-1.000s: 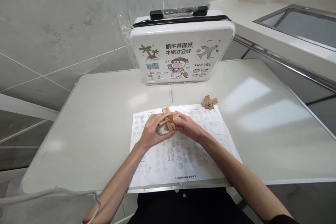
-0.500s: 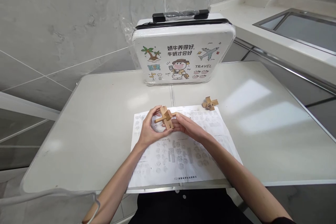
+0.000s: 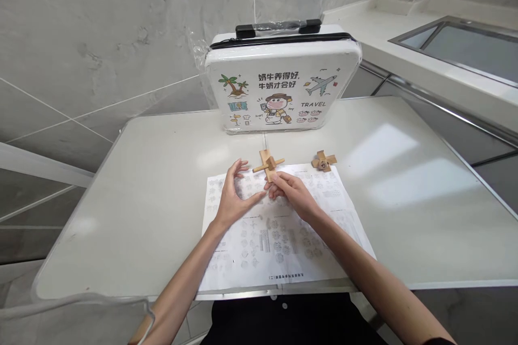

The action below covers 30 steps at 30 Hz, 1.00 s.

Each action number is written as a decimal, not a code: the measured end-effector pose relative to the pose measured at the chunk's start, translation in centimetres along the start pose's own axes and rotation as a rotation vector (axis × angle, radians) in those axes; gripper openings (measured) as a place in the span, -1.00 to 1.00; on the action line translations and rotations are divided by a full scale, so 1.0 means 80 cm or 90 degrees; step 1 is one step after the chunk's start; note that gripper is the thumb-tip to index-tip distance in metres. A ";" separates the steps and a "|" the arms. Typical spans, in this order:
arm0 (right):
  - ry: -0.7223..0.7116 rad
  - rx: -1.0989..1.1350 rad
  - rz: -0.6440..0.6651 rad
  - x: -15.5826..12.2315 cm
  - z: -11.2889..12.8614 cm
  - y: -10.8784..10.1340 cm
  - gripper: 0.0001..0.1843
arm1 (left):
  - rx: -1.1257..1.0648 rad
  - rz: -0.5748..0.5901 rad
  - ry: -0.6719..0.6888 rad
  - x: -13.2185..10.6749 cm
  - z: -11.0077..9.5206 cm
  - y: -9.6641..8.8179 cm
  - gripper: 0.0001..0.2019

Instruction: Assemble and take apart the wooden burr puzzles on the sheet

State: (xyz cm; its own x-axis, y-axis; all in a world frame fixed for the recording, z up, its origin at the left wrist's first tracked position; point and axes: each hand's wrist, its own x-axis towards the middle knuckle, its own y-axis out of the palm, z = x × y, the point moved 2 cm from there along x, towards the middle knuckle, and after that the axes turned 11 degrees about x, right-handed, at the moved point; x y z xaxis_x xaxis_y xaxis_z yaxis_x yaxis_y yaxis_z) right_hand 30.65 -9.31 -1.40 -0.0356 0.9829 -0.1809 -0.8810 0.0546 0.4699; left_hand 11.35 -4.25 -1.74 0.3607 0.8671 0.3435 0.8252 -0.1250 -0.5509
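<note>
A wooden interlocking puzzle point(image 3: 266, 157), made of a flat board crossed by a thin round rod and a block, is gripped at its near end by my right hand point(image 3: 292, 188). The thumb lies on top of the board, and the fingers curl beneath it. To the left, my left hand point(image 3: 237, 194) is open, thumb and fingers spread wide with nothing between them. Under both hands lies a printed paper sheet point(image 3: 259, 259) covered in small diagrams. A second wooden puzzle point(image 3: 324, 161), star-shaped with a dark mark, rests at the sheet's far right corner.
A white wrapped suitcase point(image 3: 283, 86) with cartoon prints stands at the back of the pale folding table point(image 3: 121, 199). Behind it rises a grey tiled wall point(image 3: 121, 27). A counter point(image 3: 372, 27) runs along the right. A grey cable point(image 3: 81, 299) crosses the lower left.
My left hand has let go of the puzzle and opened. My right hand has shifted its grip from the rod side to the board's near end, and the puzzle has moved slightly away and right.
</note>
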 end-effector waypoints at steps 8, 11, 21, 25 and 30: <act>-0.066 0.171 -0.177 0.010 -0.007 -0.023 -0.51 | 0.045 -0.008 -0.045 0.003 0.000 0.000 -0.48; -0.092 0.193 -0.195 0.013 -0.011 -0.029 -0.52 | 0.051 -0.010 -0.046 0.004 0.000 0.000 -0.54; -0.087 0.313 -0.230 0.014 -0.016 -0.034 -0.59 | 0.051 0.003 -0.059 0.004 0.003 0.002 -0.58; -0.079 0.371 -0.229 0.017 -0.018 -0.036 -0.63 | 0.047 0.007 -0.058 0.004 0.004 0.003 -0.58; -0.084 0.391 -0.225 0.017 -0.018 -0.037 -0.67 | 0.050 0.017 -0.068 0.004 0.003 0.003 -0.59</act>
State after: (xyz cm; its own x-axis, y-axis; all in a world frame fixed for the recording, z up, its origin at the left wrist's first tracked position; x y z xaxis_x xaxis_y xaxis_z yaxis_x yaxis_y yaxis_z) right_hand 32.50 -8.38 -4.30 0.2937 0.8991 -0.3245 -0.4041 0.4245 0.8102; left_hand 11.55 -3.91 -1.95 0.3303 0.9111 0.2465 0.7777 -0.1148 -0.6181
